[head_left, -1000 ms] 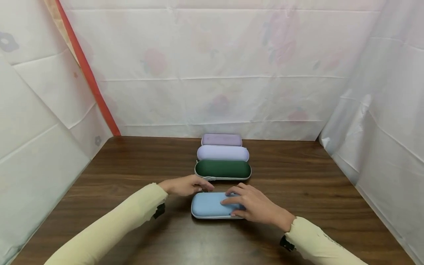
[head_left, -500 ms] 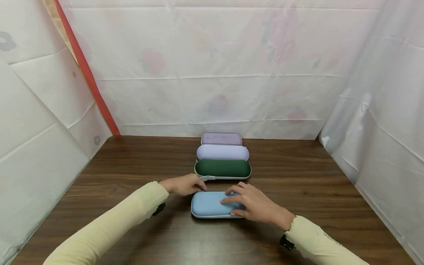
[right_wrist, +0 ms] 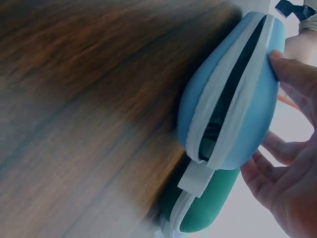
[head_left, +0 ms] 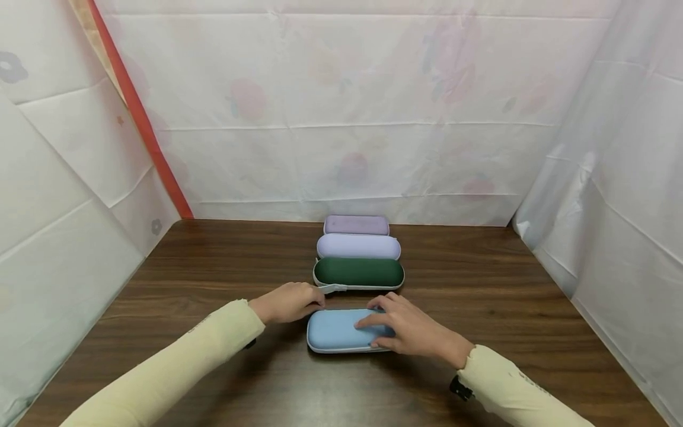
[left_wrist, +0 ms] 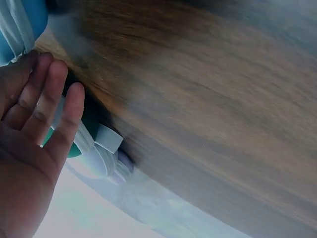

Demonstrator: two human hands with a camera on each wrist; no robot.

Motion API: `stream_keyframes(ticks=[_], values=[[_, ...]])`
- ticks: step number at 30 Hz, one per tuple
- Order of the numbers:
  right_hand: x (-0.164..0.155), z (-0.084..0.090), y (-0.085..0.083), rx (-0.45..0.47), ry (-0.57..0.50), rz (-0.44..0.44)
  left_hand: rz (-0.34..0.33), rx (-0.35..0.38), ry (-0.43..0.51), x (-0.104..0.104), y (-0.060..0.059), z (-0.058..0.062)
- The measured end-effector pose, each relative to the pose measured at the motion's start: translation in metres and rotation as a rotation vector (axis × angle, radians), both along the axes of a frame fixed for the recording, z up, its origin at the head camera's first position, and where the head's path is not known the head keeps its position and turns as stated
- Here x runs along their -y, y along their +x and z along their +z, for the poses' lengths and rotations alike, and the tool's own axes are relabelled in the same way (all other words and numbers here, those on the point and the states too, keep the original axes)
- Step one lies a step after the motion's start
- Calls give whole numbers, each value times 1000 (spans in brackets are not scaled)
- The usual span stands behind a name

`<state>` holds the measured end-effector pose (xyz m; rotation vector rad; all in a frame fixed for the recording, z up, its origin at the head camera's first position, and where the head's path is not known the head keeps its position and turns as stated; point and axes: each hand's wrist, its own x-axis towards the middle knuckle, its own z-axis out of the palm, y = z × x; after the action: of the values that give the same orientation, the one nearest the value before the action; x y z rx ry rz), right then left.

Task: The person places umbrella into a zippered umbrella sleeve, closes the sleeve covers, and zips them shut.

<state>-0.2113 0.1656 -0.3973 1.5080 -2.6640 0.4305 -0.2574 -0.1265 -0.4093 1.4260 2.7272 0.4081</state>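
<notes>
A light blue zipped case [head_left: 336,332] lies nearest me on the wooden table [head_left: 213,267]. My right hand [head_left: 408,331] rests on its right half with fingers spread flat over the lid. In the right wrist view the blue case [right_wrist: 233,99] has its zip parted, showing a dark gap, and my right hand's fingers [right_wrist: 292,74] press its lid. My left hand [head_left: 288,302] sits at the case's back left corner. The left wrist view shows three fairly straight fingers [left_wrist: 44,109], with thumb and forefinger hidden.
Behind the blue case lie a dark green case [head_left: 358,272], a pale lavender case [head_left: 358,246] and a greyish purple case [head_left: 356,225], in a row towards the back. A white zip tab [head_left: 331,289] lies by the green case. White sheeting [head_left: 347,107] walls the table on three sides.
My left hand has slid left along the blue case's back edge, from near its middle to its left corner. The right hand has stayed on the lid.
</notes>
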Motion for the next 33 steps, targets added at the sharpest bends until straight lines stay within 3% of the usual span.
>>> stream_keyframes(ticks=[9,22,27,30,33], values=[[1,-2,0,-16,17,3,-15,-125,-33,9,6,-1],[1,-3,4,-31,-4,-16,26,-144,-10,21,18,-2],[2,-4,5,-59,-5,-15,14,-141,14,30,28,-5],[2,-5,5,-92,5,-15,8,-195,29,31,35,-7],[2,-6,6,-118,16,-25,15,-318,19,29,42,-9]])
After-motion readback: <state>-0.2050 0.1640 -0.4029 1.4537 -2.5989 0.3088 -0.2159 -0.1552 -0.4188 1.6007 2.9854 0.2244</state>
